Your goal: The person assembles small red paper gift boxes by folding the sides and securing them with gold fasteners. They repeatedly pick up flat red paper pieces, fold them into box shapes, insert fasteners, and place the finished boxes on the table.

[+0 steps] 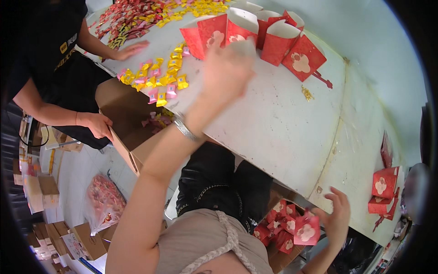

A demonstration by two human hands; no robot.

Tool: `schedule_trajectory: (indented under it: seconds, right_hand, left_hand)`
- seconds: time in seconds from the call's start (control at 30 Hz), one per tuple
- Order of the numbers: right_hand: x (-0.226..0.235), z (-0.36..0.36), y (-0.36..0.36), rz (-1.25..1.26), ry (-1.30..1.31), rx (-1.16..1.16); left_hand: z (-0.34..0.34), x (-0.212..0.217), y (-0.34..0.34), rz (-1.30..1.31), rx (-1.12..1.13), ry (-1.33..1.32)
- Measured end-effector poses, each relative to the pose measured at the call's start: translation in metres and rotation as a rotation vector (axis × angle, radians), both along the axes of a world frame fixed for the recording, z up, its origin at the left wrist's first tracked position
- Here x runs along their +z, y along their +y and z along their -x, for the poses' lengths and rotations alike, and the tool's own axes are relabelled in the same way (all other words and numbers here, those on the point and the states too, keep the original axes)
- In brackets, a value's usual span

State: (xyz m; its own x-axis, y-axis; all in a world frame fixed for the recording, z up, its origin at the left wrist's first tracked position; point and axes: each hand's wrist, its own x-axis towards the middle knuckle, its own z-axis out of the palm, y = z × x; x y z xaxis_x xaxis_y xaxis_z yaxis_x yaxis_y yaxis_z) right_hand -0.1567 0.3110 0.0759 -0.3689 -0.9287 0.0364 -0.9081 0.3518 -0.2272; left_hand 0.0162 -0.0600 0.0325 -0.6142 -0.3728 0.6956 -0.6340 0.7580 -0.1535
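My left hand [226, 73], smeared by motion, reaches over the table in front of a row of open red paper boxes [279, 43] printed with a pale flower figure. Its fingers are too blurred to show whether they hold one. Beyond the table's near edge, my right hand [336, 214] has its fingers spread. A red gift box [306, 230] is right beside its thumb, above a carton [279, 259] of similar red boxes [285, 223]. I cannot tell whether the thumb touches that box.
Yellow and pink wrapped candies [159, 81] lie left on the white table [273, 123], with a large candy heap [137, 20] behind. At left, a co-worker's hand [96, 124] grips an open cardboard box [119, 98]. More red boxes [384, 185] sit at the right end.
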Motion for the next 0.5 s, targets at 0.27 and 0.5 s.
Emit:
schedule_trajectory:
  seconds: [0.27, 0.5]
  right_hand:
    - [-0.114, -0.038, -0.189, 0.771, -0.647, 0.069]
    - [-0.129, -0.023, -0.193, 0.862, -0.955, 0.277]
  left_hand:
    - [0.043, 0.013, 0.109, -0.473, -0.482, 0.587]
    - [0.001, -0.078, 0.064, -1.314, -0.837, 0.897]
